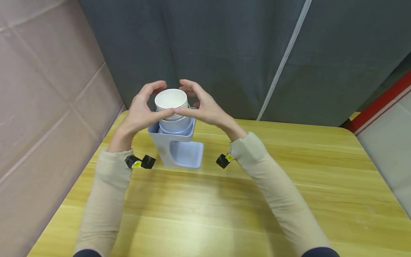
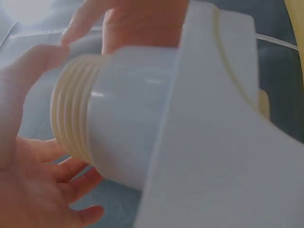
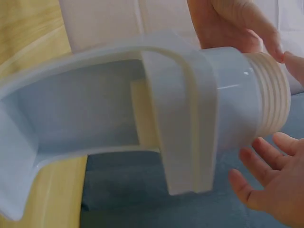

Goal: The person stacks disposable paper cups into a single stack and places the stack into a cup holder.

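A stack of white paper cups (image 1: 171, 98) stands upright in a pale, translucent cylinder (image 2: 130, 111), which sits in the top of a light blue-grey holder (image 1: 165, 150). My left hand (image 1: 139, 112) curves round the stack's left side, my right hand (image 1: 208, 107) round its right. The thumb tips meet in front, just below the top rim. In the left wrist view, the thumbs are slightly apart from the stacked rims (image 2: 73, 109). The right fingers (image 3: 268, 154) are spread loosely beside the rims in the right wrist view; whether they touch is unclear.
The holder stands near the far left of a wooden table (image 1: 192, 214), its flat base tray (image 1: 189, 153) facing right. Behind the table hangs a dark grey curtain (image 1: 218, 53). A pale covered wall (image 1: 48, 89) borders the left, and a red-edged white panel (image 1: 388, 107) the right.
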Demonstrator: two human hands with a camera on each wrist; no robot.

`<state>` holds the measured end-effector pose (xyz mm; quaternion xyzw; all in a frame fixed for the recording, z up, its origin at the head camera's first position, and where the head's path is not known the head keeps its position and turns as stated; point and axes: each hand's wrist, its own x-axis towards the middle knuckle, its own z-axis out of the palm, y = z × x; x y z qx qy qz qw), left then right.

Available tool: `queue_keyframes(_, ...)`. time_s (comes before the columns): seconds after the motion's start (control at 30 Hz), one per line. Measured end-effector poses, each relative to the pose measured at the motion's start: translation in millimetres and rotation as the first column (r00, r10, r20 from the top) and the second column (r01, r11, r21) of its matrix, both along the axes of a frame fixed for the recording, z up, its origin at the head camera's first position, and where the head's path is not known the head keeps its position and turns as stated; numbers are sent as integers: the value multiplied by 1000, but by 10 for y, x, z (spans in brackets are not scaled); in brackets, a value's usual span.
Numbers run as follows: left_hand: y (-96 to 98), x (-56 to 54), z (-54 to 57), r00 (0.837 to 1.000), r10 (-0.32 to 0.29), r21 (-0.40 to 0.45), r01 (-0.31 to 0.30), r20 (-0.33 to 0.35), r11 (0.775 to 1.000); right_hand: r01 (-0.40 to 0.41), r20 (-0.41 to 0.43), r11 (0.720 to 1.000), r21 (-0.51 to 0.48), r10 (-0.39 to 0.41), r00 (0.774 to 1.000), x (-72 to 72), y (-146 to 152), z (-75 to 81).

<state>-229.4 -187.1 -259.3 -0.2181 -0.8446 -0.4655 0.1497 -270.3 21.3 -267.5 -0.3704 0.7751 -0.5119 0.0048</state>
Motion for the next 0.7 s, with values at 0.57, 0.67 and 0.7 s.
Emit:
queue_keyframes(0.57,551,249,179,862,15,43,8,-506,999,289,-174,956,-55,-294,940,398,666,-48)
queue_keyframes(0.67,690,301,133,858,-11,28,29,-514,999,302,-151,950,-77,-311,939,482,760,-86)
queue_keyframes(0.7,735,312,109,858,-19,27,38,-514,999,306,-145,949,-81,-315,938,508,787,-102)
